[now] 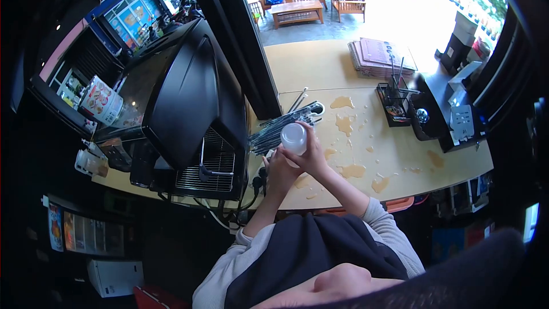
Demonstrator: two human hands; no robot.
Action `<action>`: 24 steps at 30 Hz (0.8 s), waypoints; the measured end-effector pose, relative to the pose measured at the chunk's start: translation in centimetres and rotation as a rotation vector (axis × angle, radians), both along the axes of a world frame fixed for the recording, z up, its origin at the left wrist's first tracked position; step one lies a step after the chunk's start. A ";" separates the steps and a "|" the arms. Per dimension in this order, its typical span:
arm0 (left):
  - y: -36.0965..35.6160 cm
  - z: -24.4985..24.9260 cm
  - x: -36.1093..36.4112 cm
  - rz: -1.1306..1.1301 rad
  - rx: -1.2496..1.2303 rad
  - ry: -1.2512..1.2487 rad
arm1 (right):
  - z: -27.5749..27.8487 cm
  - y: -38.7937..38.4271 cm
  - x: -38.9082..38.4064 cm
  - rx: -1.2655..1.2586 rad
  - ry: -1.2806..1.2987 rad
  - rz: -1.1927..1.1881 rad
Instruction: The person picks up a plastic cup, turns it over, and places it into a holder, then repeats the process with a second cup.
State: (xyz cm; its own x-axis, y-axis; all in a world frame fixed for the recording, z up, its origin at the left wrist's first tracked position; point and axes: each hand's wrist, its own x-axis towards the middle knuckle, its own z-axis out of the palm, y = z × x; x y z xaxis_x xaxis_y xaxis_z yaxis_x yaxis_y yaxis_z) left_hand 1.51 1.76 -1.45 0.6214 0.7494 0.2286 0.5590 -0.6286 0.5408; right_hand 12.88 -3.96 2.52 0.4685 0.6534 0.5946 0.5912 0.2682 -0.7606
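Observation:
A translucent plastic cup (294, 135) with a round, pale end facing me is held over the left part of the counter. My right hand (314, 155) wraps round its right side, fingers curled. Against its lower side, touching my right hand, is my left hand (281, 167), also closed on the cup; some of its fingers are hidden. Just behind the cup lies a pile of dark wrapped straws (274, 132). Puddles of light brown liquid (350, 170) are spread over the counter to the right of my hands.
A black espresso machine (189, 97) stands close on the left, cables below it. The wooden counter (320, 57) carries stacked pinkish folders (380, 56) at the back, a black organizer (393, 105) and a black tray (426, 115) on the right. A dark post (240, 46) rises behind the straws.

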 end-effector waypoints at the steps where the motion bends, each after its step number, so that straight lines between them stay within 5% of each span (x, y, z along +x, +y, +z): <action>1: -0.3 0.6 0.2 -0.009 -0.019 -0.011 | -0.1 0.0 0.1 0.000 0.019 -0.013; 24: -0.6 -1.3 1.1 0.111 0.022 0.068 | 2.4 -0.2 0.6 0.018 0.076 0.047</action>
State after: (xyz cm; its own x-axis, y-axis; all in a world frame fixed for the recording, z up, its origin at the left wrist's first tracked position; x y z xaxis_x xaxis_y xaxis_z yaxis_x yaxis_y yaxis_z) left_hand 2.61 1.19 -2.73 0.5500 0.8093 0.2060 0.6605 -0.5726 0.4857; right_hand 13.49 -4.20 4.92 0.4817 0.6652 0.5704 0.5181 0.3087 -0.7976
